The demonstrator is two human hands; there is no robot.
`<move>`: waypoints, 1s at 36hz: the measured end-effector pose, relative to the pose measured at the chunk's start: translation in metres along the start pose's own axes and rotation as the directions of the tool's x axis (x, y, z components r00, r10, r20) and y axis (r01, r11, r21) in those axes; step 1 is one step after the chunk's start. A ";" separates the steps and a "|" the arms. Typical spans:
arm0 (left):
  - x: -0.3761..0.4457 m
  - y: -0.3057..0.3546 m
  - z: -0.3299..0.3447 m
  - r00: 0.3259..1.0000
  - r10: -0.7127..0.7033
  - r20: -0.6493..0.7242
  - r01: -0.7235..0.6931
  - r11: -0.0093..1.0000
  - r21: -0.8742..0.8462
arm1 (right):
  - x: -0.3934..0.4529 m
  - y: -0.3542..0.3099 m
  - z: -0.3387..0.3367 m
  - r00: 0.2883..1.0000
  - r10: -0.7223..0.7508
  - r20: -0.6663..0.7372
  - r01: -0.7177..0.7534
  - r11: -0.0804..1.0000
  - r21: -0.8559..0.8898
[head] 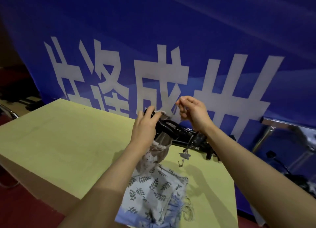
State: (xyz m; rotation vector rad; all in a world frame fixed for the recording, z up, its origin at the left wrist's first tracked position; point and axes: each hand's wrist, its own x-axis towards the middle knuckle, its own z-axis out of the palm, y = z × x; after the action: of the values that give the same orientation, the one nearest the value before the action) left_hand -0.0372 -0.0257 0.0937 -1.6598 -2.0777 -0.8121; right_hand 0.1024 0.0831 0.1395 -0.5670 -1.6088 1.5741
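My left hand [145,125] grips a black looped strap or handle [168,124] together with the bunched top of a pale patterned cloth [159,150], held up above the yellow table [68,142]. My right hand [193,113] is raised just right of it and pinches a thin thread [174,110] that runs down toward the cloth. The cloth hangs from my left hand and its lower part, printed with grey leaves [153,188], lies spread on the table.
A black device [196,139] lies at the table's back edge under my right wrist. A small metal clip [184,155] and loose thread [188,209] sit on the table. A blue banner [171,39] with white characters hangs close behind.
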 end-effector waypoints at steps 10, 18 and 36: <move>0.019 0.051 -0.027 1.000 -0.003 -0.020 0.001 0.995 -0.098 | -0.025 -0.062 -0.016 0.973 -0.210 -0.094 0.187 0.960 -0.210; 0.028 0.134 -0.039 0.993 0.096 -0.065 -0.107 0.976 -0.189 | -0.067 -0.125 -0.069 0.888 -0.432 -0.155 0.328 0.834 -0.444; -0.080 0.344 0.024 0.962 0.138 0.236 -0.043 0.930 -0.366 | -0.219 -0.142 -0.221 0.919 -0.382 -0.098 0.248 0.752 -0.611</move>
State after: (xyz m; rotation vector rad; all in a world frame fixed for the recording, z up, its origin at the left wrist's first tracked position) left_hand 0.3165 -0.0215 0.1002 -2.1431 -2.0905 -1.0415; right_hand 0.4332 0.0292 0.2067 -0.7123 -1.8999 0.7080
